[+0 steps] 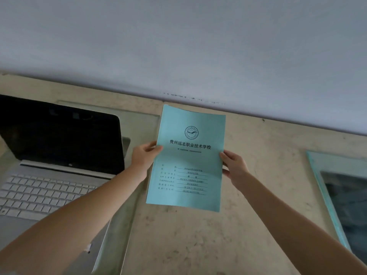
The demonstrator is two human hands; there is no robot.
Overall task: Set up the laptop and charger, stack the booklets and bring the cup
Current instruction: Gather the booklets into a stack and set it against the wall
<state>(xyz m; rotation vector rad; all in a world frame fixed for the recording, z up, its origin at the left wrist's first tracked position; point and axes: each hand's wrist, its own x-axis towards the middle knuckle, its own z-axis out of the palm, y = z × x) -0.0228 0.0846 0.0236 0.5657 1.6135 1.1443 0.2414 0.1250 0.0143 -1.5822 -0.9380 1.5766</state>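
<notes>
Teal booklet held over bench, cover faced up, just right of laptop. Left edge pinched by left grip, thumb laid on cover; right edge clamped by right grip. Laptop opened, screen dark.

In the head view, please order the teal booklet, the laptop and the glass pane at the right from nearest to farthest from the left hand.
1. The teal booklet: the left hand grips its left edge.
2. The laptop: just left of that hand.
3. The glass pane: far right, past the booklet.
</notes>
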